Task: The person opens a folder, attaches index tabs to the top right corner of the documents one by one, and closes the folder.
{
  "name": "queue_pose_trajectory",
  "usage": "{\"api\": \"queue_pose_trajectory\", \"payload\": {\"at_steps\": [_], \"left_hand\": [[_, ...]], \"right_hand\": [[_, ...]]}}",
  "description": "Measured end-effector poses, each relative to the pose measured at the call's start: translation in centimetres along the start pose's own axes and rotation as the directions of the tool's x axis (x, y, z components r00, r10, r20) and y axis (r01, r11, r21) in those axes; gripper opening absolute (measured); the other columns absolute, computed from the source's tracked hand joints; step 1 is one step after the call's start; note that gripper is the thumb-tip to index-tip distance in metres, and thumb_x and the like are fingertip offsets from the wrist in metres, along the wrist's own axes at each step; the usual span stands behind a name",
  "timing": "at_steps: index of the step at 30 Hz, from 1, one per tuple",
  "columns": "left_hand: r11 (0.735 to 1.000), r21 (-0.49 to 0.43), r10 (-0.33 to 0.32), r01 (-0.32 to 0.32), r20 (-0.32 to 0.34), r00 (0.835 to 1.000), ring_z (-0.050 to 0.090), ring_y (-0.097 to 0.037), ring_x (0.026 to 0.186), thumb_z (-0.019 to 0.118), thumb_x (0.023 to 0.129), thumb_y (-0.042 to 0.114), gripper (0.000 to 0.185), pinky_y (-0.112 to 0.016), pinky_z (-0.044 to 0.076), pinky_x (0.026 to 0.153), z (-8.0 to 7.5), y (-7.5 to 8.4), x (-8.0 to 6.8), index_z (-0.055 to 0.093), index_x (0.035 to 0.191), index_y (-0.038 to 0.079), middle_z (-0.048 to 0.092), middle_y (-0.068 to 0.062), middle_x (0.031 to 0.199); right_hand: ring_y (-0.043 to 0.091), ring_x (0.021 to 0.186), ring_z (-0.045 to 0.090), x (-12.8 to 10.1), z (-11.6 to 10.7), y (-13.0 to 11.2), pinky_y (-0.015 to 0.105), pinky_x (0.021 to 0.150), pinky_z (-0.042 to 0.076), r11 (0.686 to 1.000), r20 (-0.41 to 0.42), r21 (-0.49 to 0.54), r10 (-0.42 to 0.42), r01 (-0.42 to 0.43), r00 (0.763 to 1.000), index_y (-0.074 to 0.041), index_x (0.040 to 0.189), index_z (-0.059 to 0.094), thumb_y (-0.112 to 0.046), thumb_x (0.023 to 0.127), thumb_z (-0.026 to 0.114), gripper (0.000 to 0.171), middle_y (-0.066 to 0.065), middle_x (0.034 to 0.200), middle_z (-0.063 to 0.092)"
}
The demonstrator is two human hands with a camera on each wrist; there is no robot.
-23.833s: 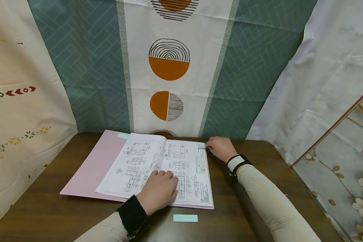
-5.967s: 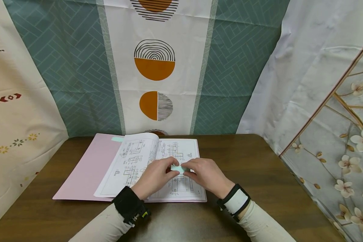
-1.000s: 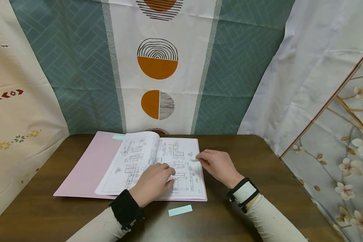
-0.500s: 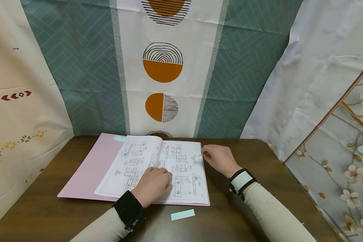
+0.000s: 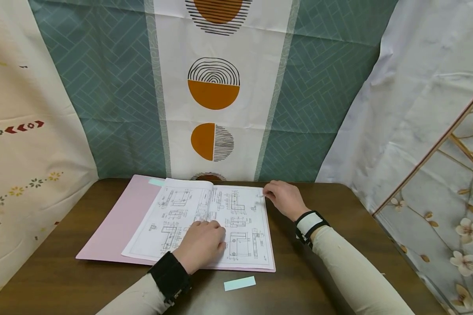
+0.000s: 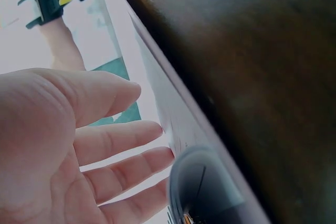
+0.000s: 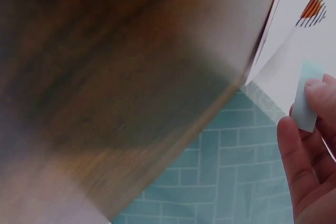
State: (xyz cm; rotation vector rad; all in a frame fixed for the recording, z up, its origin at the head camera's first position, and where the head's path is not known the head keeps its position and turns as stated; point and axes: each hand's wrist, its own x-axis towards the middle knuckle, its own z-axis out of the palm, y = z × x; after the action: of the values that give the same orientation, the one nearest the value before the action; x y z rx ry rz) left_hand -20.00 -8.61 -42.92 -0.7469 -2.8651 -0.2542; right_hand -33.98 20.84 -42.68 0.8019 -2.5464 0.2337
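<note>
My right hand (image 5: 285, 199) pinches a small pale-green sticky note strip (image 7: 307, 98) between thumb and fingers, at the upper right corner of an open booklet of technical drawings (image 5: 217, 210). Its free end points toward the page in the head view. My left hand (image 5: 203, 245) rests on the lower middle of the booklet, fingers loosely extended and holding nothing. The left wrist view has that hand's palm and fingers (image 6: 128, 169) beside the pages. Under the booklet lies a pink folder cover (image 5: 112, 223), spread out to the left.
Another pale-green strip (image 5: 239, 283) lies on the dark wooden table (image 5: 299, 280) in front of the booklet. One more strip (image 5: 156, 181) sticks to the folder cover's top edge. Patterned curtains (image 5: 118, 109) hang behind and on both sides.
Six seconds ago both hands held a strip over the page; now one lies on the table. Over the last second my right hand moved farther back with its strip. Earlier, the right page showed different drawings.
</note>
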Motion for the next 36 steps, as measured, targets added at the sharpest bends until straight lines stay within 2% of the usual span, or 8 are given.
{"api": "queue_pose_trajectory", "payload": {"at_steps": [4, 15, 26, 36], "left_hand": [[1.000, 0.002, -0.002, 0.002, -0.001, 1.000, 0.073, -0.034, 0.105, 0.083, 0.098, 0.024, 0.018, -0.058, 0.053, 0.101, 0.1, 0.0, 0.0, 0.081, 0.105, 0.008, 0.077, -0.009, 0.109], [1.000, 0.006, 0.000, 0.000, 0.002, 1.000, 0.073, -0.033, 0.105, 0.082, 0.099, 0.025, 0.018, -0.057, 0.053, 0.100, 0.0, 0.2, 0.0, 0.082, 0.108, 0.009, 0.076, -0.009, 0.109], [1.000, 0.001, 0.003, -0.003, -0.007, 1.000, 0.073, -0.033, 0.104, 0.082, 0.098, 0.025, 0.017, -0.059, 0.053, 0.101, 0.2, 0.2, 0.1, 0.081, 0.106, 0.010, 0.076, -0.008, 0.108], [1.000, 0.003, -0.002, 0.002, -0.002, 1.000, 0.073, -0.033, 0.107, 0.080, 0.099, 0.026, 0.019, -0.058, 0.053, 0.102, 0.2, 0.2, -0.1, 0.081, 0.109, 0.010, 0.076, -0.008, 0.110]], "right_hand": [[0.020, 0.093, 0.075, 0.6, 0.5, 0.6, 0.039, 0.080, 0.063, 1.000, 0.009, -0.014, 0.017, -0.017, 1.000, -0.014, 0.108, 0.086, -0.006, 0.097, 0.086, 0.014, -0.001, 0.102, 0.079], [0.021, 0.092, 0.075, 1.5, 1.9, 1.5, 0.040, 0.078, 0.063, 0.995, 0.016, -0.073, 0.071, -0.070, 0.997, -0.015, 0.105, 0.087, -0.008, 0.097, 0.086, 0.011, 0.000, 0.099, 0.078], [0.020, 0.096, 0.076, 2.4, 2.7, 1.6, 0.037, 0.080, 0.063, 0.985, 0.043, -0.169, 0.031, -0.023, 0.999, -0.016, 0.106, 0.089, -0.005, 0.095, 0.086, 0.016, 0.000, 0.103, 0.081], [0.020, 0.089, 0.075, 2.6, 3.1, 2.0, 0.037, 0.074, 0.063, 0.978, 0.056, -0.208, -0.007, 0.018, 0.998, -0.017, 0.100, 0.089, -0.005, 0.093, 0.088, 0.014, 0.000, 0.096, 0.081]]}}
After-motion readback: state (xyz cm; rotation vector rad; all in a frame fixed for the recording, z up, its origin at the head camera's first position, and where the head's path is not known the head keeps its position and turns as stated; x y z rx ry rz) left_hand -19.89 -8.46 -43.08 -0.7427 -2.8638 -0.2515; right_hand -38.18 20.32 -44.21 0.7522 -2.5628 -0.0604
